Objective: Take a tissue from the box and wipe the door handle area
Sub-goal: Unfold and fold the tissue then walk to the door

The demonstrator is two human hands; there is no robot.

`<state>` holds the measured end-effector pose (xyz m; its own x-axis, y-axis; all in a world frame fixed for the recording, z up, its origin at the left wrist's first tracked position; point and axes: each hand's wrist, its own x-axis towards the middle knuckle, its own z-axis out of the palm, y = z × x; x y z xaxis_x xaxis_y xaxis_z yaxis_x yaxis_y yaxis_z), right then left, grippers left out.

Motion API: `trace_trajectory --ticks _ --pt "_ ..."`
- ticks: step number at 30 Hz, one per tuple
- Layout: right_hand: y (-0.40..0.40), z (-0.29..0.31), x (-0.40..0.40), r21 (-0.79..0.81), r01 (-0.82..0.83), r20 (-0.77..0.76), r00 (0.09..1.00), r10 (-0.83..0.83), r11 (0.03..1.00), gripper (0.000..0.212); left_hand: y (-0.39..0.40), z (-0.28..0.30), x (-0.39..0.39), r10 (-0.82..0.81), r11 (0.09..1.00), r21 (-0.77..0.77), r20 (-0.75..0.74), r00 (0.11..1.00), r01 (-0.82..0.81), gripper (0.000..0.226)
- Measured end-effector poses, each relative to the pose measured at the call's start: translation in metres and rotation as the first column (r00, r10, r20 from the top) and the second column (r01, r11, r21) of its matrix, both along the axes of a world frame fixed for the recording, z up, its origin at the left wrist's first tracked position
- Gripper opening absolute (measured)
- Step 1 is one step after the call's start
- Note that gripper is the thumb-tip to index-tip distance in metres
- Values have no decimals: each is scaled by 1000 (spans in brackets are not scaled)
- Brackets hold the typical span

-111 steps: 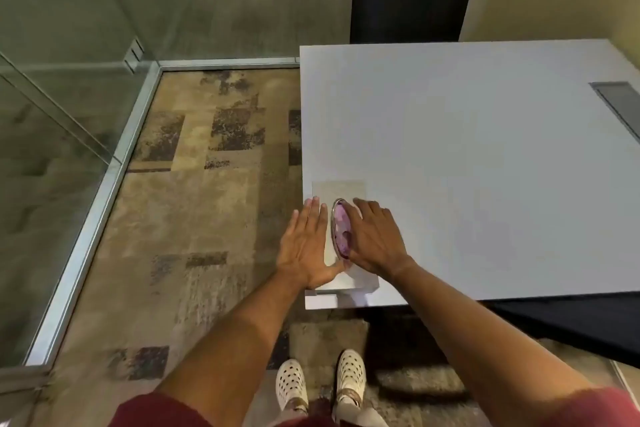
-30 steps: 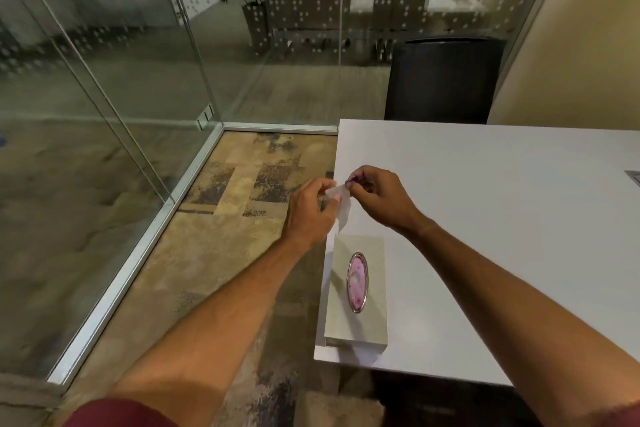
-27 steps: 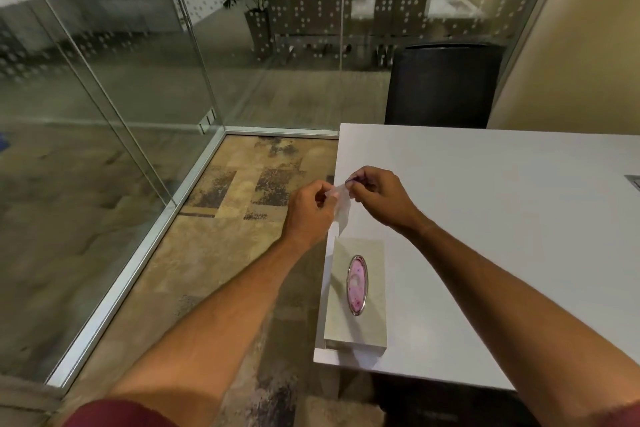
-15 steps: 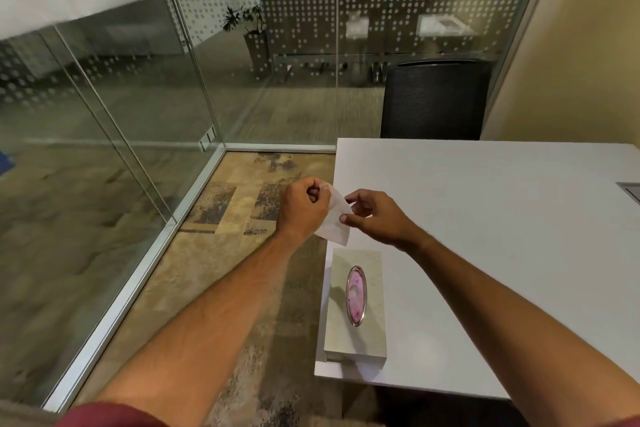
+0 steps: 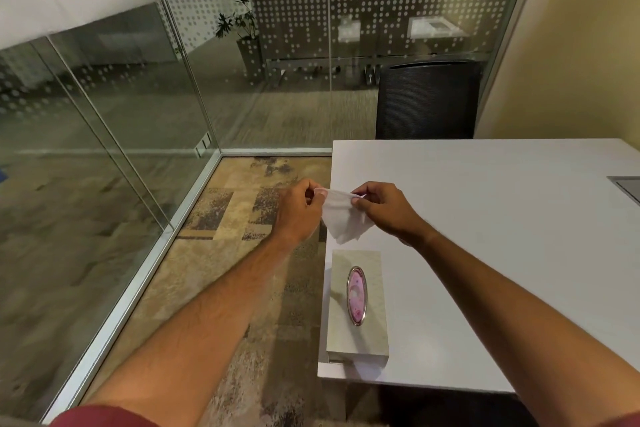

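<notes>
A white tissue (image 5: 343, 218) hangs spread between both hands above the table's left edge. My left hand (image 5: 298, 211) pinches its upper left corner and my right hand (image 5: 384, 210) pinches its upper right corner. Below the hands, a beige tissue box (image 5: 356, 333) with a pink oval, silver-rimmed opening lies flat at the near left corner of the white table (image 5: 502, 236). No door handle shows in this view.
Glass walls (image 5: 121, 135) with aluminium floor frames enclose the room on the left and at the back. A dark mesh chair (image 5: 427, 100) stands behind the table. Patterned carpet (image 5: 228, 253) covers the floor to the left. A yellow wall is at right.
The tissue left the box and both hands lifted it and pulled it open, moving apart. The head tilted up from the table to show the glass walls.
</notes>
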<state>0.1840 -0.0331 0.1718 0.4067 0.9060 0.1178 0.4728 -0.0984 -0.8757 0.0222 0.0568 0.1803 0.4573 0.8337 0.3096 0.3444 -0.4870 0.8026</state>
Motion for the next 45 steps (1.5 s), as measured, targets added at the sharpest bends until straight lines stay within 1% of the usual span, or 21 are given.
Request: trace_trajectory --ticks 2,7,11,13,16,18,19,20,22,25,28,30,33,36,39,42,45 --pt "-2 1 -1 10 25 41 999 -25 1000 17 -1 1 1 -1 1000 0 4 1000 1 8" --pt "-7 4 2 33 39 166 985 -43 999 15 0 4 -1 -39 991 128 -67 997 47 6" --pt "-12 13 6 -29 28 216 976 -21 999 17 5 9 -2 -96 977 181 -93 991 111 6" --pt "-12 19 8 -78 20 198 980 -5 997 17 7 11 -3 -121 971 197 -104 987 139 7" --pt "-13 30 10 -214 -22 124 991 50 977 15 10 14 -6 -189 944 249 -123 974 215 9" --pt "-14 34 11 -292 -77 35 995 91 953 11 13 14 -8 -235 898 337 -178 955 284 10" --pt "-15 35 12 -309 -102 -26 995 99 946 10 14 14 -8 -248 886 355 -180 952 298 10" --pt "-15 36 12 -309 -116 -85 992 94 944 10 14 14 -7 -249 894 341 -156 956 289 10" --pt "-16 36 12 -270 -103 -177 983 56 957 10 14 12 -6 -221 937 259 -76 972 233 11" --pt "-15 36 12 -209 -68 -272 962 9 976 10 11 4 -4 -199 978 61 -23 980 200 11" --pt "-16 38 11 -183 -44 -310 951 -15 982 16 11 -2 -5 -258 957 -144 -21 966 253 12" --pt "-17 39 12 -178 -39 -317 948 -20 983 18 9 -5 -4 -271 943 -210 -33 962 258 9" --pt "-17 39 12 -177 -42 -332 943 -19 983 17 7 -5 -2 -251 942 -237 -37 967 236 8" --pt "-18 41 14 -187 -34 -268 963 -18 982 17 8 -1 1 -211 934 -289 33 977 212 7" --pt "-21 46 20 -237 -54 -214 977 3 970 16 14 5 2 -159 925 -336 80 984 177 13" --pt "-24 49 27 -279 -93 -121 991 61 956 16 20 10 2 -167 934 -304 87 982 186 11" --pt "-23 47 28 -254 -69 -93 995 47 965 14 23 13 3 -208 950 -234 19 978 206 10"
